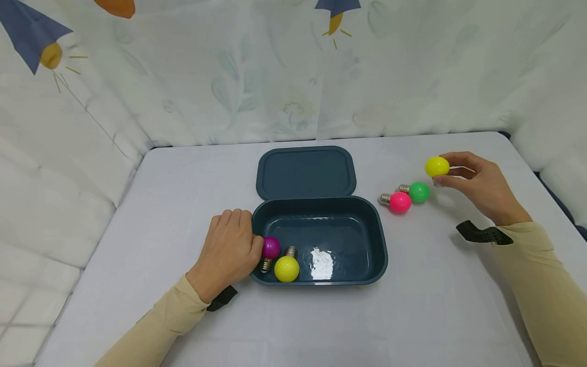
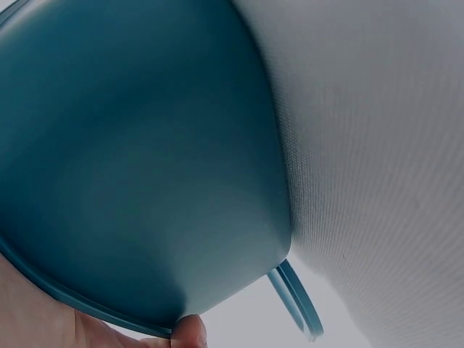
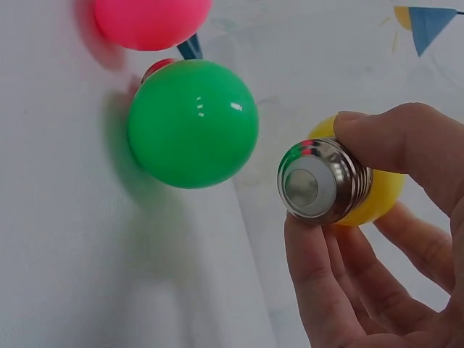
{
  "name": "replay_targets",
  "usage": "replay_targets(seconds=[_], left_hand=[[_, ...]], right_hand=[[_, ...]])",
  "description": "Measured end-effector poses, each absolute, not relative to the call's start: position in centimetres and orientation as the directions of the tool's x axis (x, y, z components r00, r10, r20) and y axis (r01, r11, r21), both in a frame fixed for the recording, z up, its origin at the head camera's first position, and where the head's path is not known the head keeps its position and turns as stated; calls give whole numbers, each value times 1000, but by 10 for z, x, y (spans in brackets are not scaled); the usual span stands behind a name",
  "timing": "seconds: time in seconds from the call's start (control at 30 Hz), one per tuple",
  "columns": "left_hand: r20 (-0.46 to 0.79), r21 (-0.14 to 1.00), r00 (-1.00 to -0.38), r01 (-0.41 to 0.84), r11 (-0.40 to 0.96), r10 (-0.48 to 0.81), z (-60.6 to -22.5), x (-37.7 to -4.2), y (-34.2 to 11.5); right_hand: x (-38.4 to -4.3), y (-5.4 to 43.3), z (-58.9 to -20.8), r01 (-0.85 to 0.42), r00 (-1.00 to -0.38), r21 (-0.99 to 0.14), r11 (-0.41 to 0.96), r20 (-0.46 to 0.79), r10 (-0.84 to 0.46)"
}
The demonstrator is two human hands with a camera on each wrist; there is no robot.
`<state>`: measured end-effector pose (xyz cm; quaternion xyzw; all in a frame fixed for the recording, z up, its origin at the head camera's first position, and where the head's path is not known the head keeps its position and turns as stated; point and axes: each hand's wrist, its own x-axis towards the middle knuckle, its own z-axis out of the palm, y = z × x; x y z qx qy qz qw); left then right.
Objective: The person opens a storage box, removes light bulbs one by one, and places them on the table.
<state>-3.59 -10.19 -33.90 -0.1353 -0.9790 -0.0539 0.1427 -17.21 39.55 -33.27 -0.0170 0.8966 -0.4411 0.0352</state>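
My right hand (image 1: 477, 181) pinches a yellow light bulb (image 1: 437, 166) above the table, its metal screw base (image 3: 319, 181) facing the camera in the right wrist view. Just left of that hand, a green bulb (image 1: 419, 192) and a pink bulb (image 1: 400, 202) lie side by side on the table. My left hand (image 1: 228, 251) grips the left rim of a dark blue rectangular box (image 1: 321, 204), with the thumb over the edge. Inside the box, by the thumb, are a purple bulb (image 1: 271, 247) and another yellow bulb (image 1: 286, 268).
A matching dark blue lid (image 1: 306, 172) lies flat on the white table (image 1: 426, 316) behind the box, close to its back rim. White patterned curtains (image 1: 275, 76) hang around the back and sides of the table.
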Motion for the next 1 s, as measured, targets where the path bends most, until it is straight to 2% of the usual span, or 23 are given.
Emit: replay_targets(seconds=[0.2,1.0], left_hand=[[291,60,-923,279,958,250,-339,-36,-102],[304,69,-918,288,955,255,-340,-37,-102]], right_hand=[[-176,400,-339,22,-995,-743,669,-83,-59],[-182,406,-351,53,-976,-682,730,-191,-107]])
